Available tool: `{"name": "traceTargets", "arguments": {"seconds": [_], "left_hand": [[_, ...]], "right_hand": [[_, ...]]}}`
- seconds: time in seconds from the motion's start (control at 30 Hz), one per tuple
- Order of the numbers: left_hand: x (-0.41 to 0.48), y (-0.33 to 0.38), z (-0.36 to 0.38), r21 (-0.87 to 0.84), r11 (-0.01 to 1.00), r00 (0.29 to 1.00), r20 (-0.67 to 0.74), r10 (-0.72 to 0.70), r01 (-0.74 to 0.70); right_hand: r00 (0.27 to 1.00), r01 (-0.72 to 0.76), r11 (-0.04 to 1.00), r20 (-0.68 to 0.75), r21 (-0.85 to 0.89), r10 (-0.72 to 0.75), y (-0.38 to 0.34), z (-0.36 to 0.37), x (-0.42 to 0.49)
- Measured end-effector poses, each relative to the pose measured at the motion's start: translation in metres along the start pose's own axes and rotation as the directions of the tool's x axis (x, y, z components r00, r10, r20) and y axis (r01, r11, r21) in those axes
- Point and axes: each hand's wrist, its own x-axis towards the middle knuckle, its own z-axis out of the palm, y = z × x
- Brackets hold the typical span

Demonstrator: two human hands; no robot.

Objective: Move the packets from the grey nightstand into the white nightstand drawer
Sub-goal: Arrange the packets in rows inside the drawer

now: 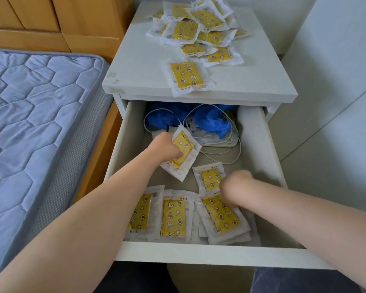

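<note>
Now, left grip [165,148] pinching flat yellow packet [185,144], white drawer [199,253]

blue quilted mattress [30,115] left | wooden cabinet [51,17] behind it | white cables [216,138] across blue crumpled plastic [211,121]

One nightstand [140,66], one drawer [199,253] pulled open. Packets in drawer, five in plain sight: one held packet [183,151] in the left hand [164,148], one loose packet [210,178] mid-drawer, three front-row packets [173,214]; further edges under the right-end one, uncounted. On top: one lone packet [186,78], plus a heap [199,28] of about ten, overlap defeats exact count. Two blue clumps [209,121]. One mattress [40,102].
</note>
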Motion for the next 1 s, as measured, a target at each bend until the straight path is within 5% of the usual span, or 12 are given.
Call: {"name": "traceTargets", "arguments": {"seconds": [0.2,0.37,0.63,1.0], "left_hand": [[-0.002,-0.002,-0.006,-0.009,1.000,0.999,-0.038,0.006,-0.006],[-0.004,-0.002,-0.006,0.005,1.000,0.999,-0.040,0.010,-0.009],[-0.006,-0.002,-0.007,0.071,0.997,0.999,-0.041,0.018,-0.015],[-0.010,-0.001,-0.004,0.065,0.998,1.000,0.019,-0.006,0.004]], "right_hand": [[0.932,0.275,0.929,-0.306,0.248,-0.194,0.013,-0.023,0.041],[0.930,0.285,0.924,-0.309,0.256,-0.201,0.006,-0.021,0.048],[0.967,0.252,0.964,-0.062,0.080,-0.248,-0.007,0.000,0.023],[0.977,0.197,0.924,-0.147,0.328,-0.156,-0.018,0.029,-0.003]]}}
